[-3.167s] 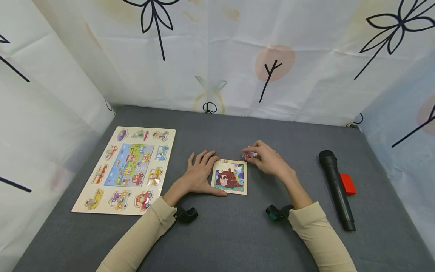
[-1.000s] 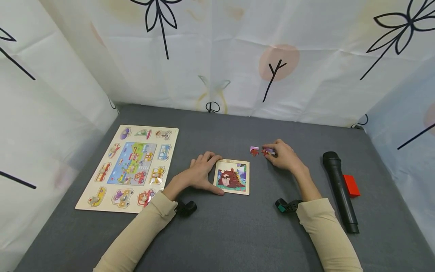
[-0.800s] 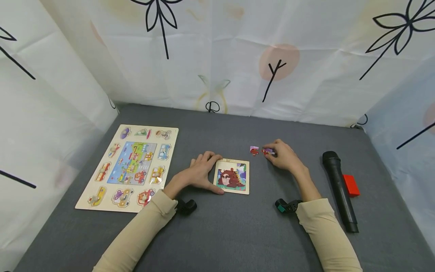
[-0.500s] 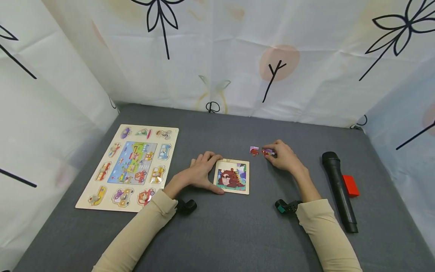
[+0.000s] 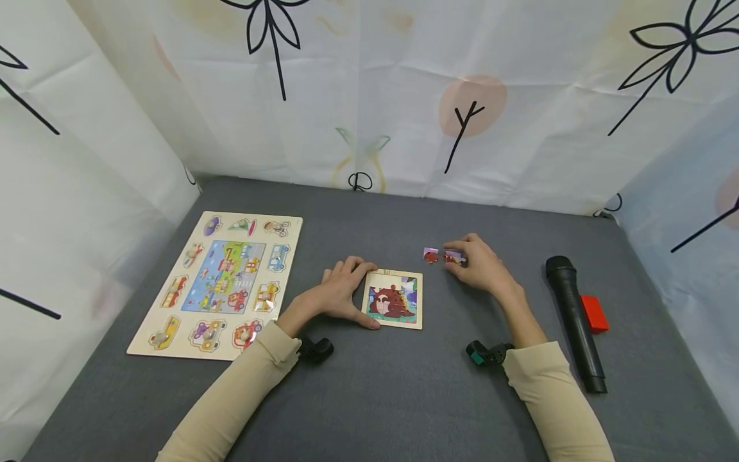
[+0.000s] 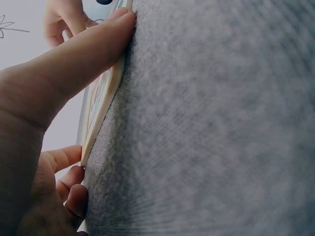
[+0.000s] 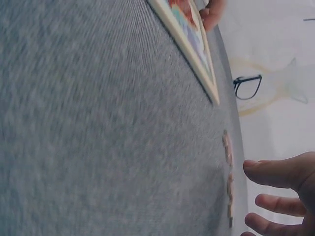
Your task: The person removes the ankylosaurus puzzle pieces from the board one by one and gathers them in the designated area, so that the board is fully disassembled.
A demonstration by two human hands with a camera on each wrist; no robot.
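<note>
My left hand [image 5: 340,298] holds a small wooden jigsaw board [image 5: 379,281] by its left side. The thumb [image 6: 93,56] lies along the near edge and the index finger [image 6: 66,156] touches the far corner. A red-brown animal picture fills part of the board, with bare wood at its upper left. Two loose jigsaw pieces, one purple and red [image 5: 430,255] and one beside it [image 5: 454,257], lie on the table beyond the board to the right. Over the right-hand piece hovers my right hand [image 5: 482,264]; the right wrist view shows its thumb [image 7: 270,172] and fingers spread apart, off the pieces.
A large wooden peg puzzle [image 5: 138,343] with vehicle pictures lies at the left, partly under the left forearm. To the right are a black microphone [image 5: 576,324] and a red block [image 5: 594,313]. A white patterned curtain [image 5: 392,128] stands behind the grey table [image 5: 404,398].
My right hand has moved right from the board's far corner, where it held pieces. Two pieces now lie apart on the table, and its fingers have lifted off slightly. My left hand stays put.
</note>
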